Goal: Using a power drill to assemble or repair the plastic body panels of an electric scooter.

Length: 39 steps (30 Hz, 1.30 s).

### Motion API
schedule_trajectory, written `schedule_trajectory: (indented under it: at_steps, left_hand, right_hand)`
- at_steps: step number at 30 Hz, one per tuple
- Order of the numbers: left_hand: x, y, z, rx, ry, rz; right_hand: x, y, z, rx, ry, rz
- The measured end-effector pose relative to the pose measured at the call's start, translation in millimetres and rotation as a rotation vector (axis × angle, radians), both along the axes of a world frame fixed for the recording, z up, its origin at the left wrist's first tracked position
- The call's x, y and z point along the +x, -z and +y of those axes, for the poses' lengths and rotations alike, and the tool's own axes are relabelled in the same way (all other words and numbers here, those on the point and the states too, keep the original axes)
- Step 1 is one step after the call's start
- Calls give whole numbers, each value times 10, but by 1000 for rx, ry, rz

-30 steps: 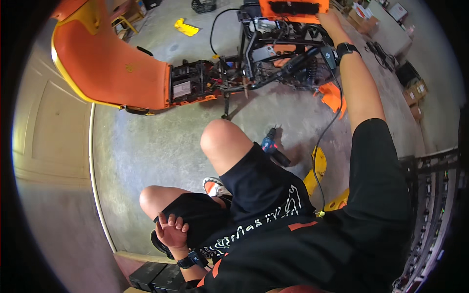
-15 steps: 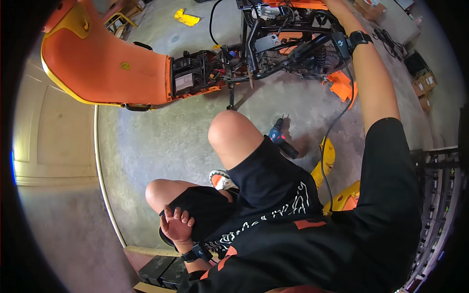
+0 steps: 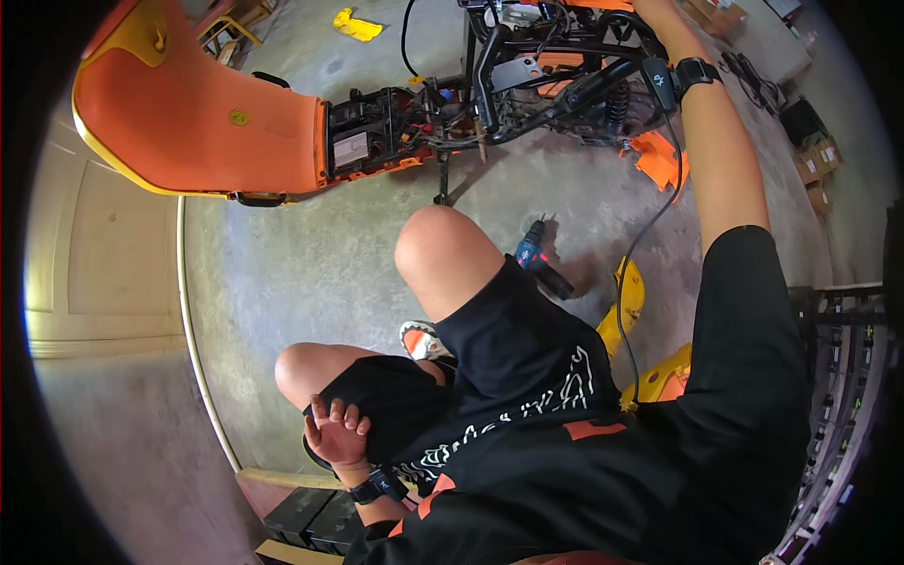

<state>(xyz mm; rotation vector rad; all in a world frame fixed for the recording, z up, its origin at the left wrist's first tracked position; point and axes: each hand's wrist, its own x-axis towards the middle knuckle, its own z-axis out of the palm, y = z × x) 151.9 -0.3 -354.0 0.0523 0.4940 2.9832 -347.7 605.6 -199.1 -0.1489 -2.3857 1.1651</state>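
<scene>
My left hand [image 3: 339, 433] rests palm up by my bent left leg, its fingers spread and nothing in it. At the far right my right arm reaches up to a partly stripped scooter or motorbike with a bare black tube frame [image 3: 603, 89]. My right hand [image 3: 656, 13] lies at the frame's far end, and the picture's upper edge cuts off its fingers. To the left, the vehicle's long orange seat or body section [image 3: 202, 132] is still joined to exposed wiring and a battery-like box [image 3: 351, 149].
A blue and black cordless drill [image 3: 533, 256] lies on the concrete floor before my knee. Yellow panels [image 3: 629, 297] and an orange piece [image 3: 659, 160] lie to the right, another yellow piece [image 3: 358, 25] beyond the vehicle. A cable [image 3: 637, 247] hangs from my right wrist. Cardboard boxes [image 3: 817, 162] stand far right.
The whole view has shifted slightly, so the vehicle and floor items sit a little higher and further left. Both hands keep about the same pose.
</scene>
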Motion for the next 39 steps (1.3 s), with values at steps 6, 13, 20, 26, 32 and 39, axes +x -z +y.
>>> schedule_trajectory:
  at_steps: [6, 13, 20, 26, 32, 39]
  left_hand:
    - [-1, -1, -14, -8, -1, -9]
    - [13, -4, -2, 0, -6, 0]
    - [16, 2, -4, -2, -19, 6]
    - [10, -3, 1, 6, 3, 29]
    - [24, 15, -17, -10, -5, -4]
    - [1, 4, -19, 2, 6, -22]
  right_hand:
    - [43, -32, -43, 67, 22, -42]
    - [33, -23, -27, 222, -20, 94]
    - [277, -183, -245, 233, -19, 83]
    - [106, -56, -53, 247, -110, 210]
    - [-15, -117, -57, 467, 230, 16]
    - [389, -222, -219, 157, 252, 1]
